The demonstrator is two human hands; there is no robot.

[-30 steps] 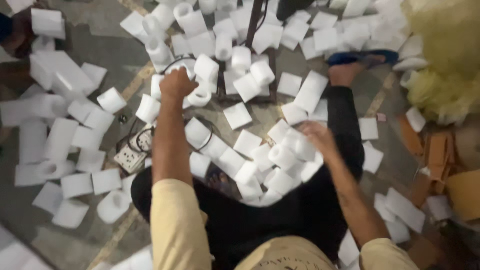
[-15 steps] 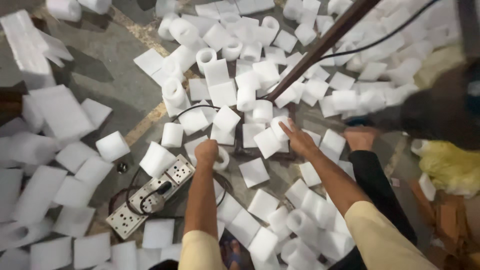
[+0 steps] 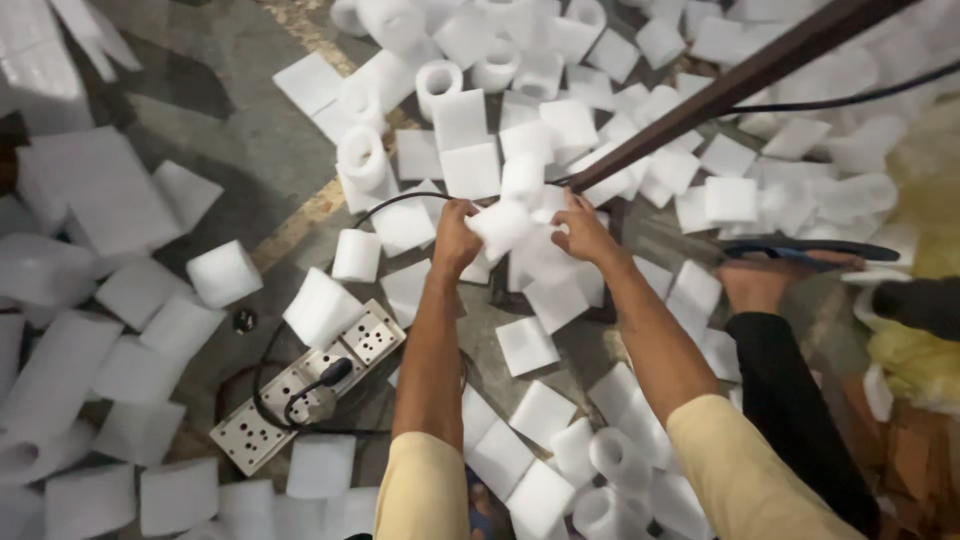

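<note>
A white foam sheet (image 3: 503, 224) is pinched between the left hand (image 3: 455, 236) and right hand (image 3: 583, 230) above the littered floor (image 3: 240, 150), apparently mid-roll; steady tension seems required next

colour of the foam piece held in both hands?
White foam piece, held between left hand and right hand; head view.

Floor (image 3: 240, 150): grey stone under you, with a tan seam running diagonally; lit evenly, soft shadows. Litter: white foam squares and rolls (image 3: 365, 155) lie all around you, thickest at top and right. Power strip (image 3: 310, 385): white, lower left of you, one black plug in it, black cable looping off. Pole (image 3: 740, 85): dark, slanting in from your upper right. Yellow heap (image 3: 925, 190): at your right edge. Cardboard scraps (image 3: 915, 460): brown, lower right.
</note>
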